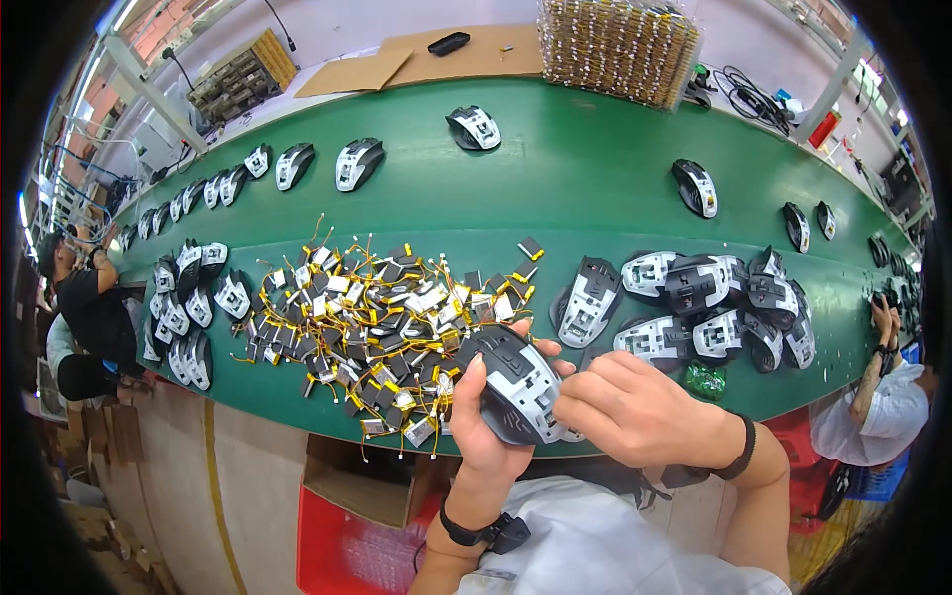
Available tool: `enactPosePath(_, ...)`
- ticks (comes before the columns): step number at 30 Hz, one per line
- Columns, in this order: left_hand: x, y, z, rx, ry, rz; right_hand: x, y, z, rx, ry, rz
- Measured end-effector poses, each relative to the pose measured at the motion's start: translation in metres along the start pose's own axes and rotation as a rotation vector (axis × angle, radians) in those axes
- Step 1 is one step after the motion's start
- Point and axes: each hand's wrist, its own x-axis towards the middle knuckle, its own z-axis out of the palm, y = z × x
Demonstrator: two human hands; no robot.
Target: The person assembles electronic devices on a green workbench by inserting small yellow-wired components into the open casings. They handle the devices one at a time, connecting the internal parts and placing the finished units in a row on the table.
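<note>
Left hand: the left hand [483,416] comes up from six o'clock, a black band on its wrist, and is wrapped around a black and grey mouse shell [516,382], thumb lying along the shell's left edge.
Right hand: the right hand [635,407] enters from four o'clock, also with a dark wristband, its fingers curled and their tips pressed to the right side of the same shell; whether they pinch some small part there is hard to tell.
Held shell: the mouse shell sits just above the near edge of the green table [595,188], at the centre-bottom of the view, open side up, touching both hands.
Battery heap: at ten o'clock from the held shell, just beside it, lies a loose pile of small flat batteries with yellow wires [382,312].
Right cluster: at two o'clock, near the right hand, a bunch of mouse shells [709,302] lies packed together.
Left cluster: at nine o'clock, past the batteries, more shells [188,312] are stacked on edge.
Far row: single shells [359,162] are spaced along the table's far side from ten to two o'clock.
Back: at twelve o'clock, cardboard sheets [436,59] and a wire-filled clear crate [620,45].
Others: a person [84,302] at nine o'clock and another person [878,397] at three o'clock.
</note>
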Motion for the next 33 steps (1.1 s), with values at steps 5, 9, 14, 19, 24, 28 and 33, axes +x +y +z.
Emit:
enactPosePath(5,0.0,-0.004,0.004,0.024,0.057,0.06,0.0,-0.008,0.003,-0.068,-0.033,0.051)
enactPosePath(9,0.0,-0.004,0.005,-0.027,0.075,0.074,-0.003,-0.006,0.008,0.007,0.027,0.065)
enactPosePath(14,0.0,-0.003,0.007,-0.057,0.056,0.119,-0.012,-0.017,0.009,0.074,0.101,0.107)
enactPosePath(19,0.0,-0.008,0.013,-0.033,0.099,0.159,-0.017,-0.024,0.018,0.024,0.126,0.082)
enactPosePath(24,0.003,-0.015,0.016,-0.074,0.006,0.129,-0.026,-0.021,0.024,0.183,0.211,0.227)
enactPosePath(28,0.007,-0.009,0.018,0.006,-0.15,0.231,-0.033,-0.022,0.018,0.619,0.306,0.52)
enactPosePath(33,0.006,-0.01,0.021,0.164,-0.213,0.359,-0.036,-0.026,0.034,1.629,0.13,0.902)
